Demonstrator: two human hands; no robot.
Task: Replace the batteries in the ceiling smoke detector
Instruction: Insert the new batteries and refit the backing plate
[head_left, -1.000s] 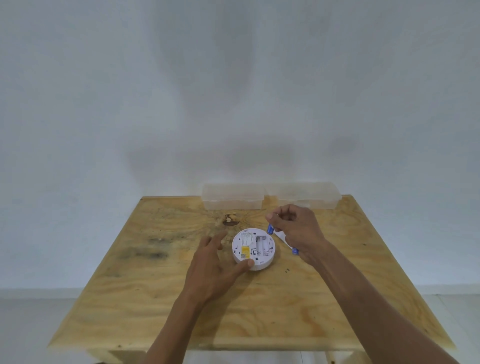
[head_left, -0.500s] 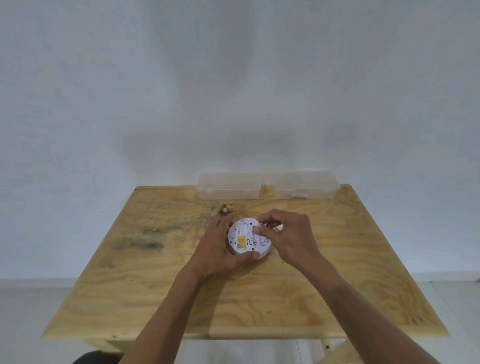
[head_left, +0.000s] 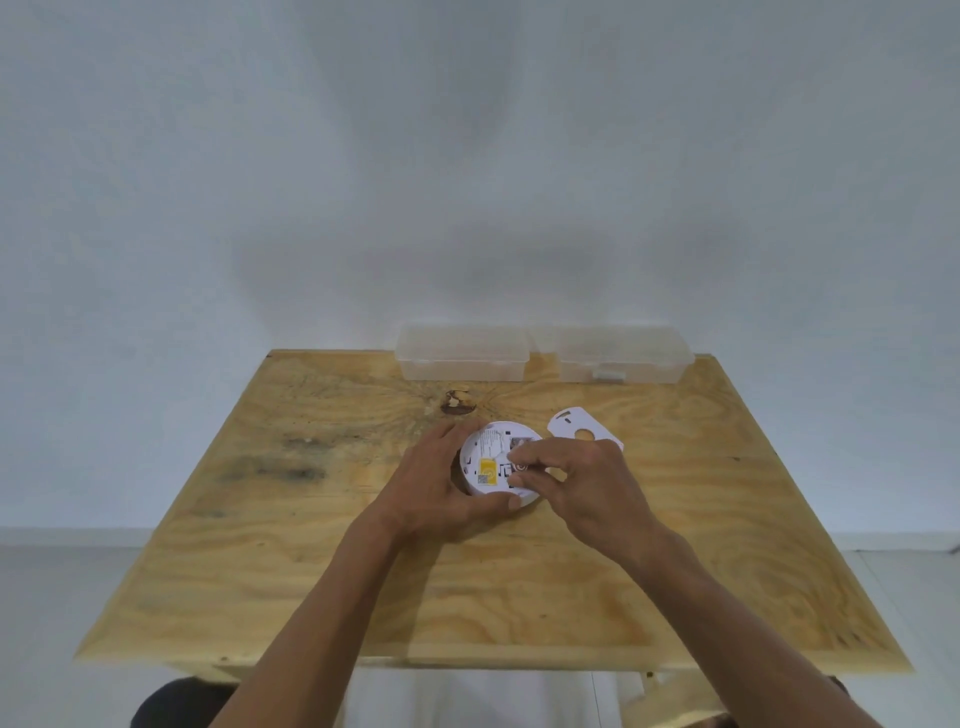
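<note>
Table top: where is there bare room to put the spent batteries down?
Bare wood on the table left of the left hand, and near its front edge. Crowded: both hands on the smoke detector, white plate, clear boxes behind.

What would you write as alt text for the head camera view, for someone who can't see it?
A left hand grips a round white smoke detector on a wooden table while the right hand works its fingertips on the detector's upturned back. A flat white plate lies just behind, and two clear plastic boxes sit at the far edge.
</note>
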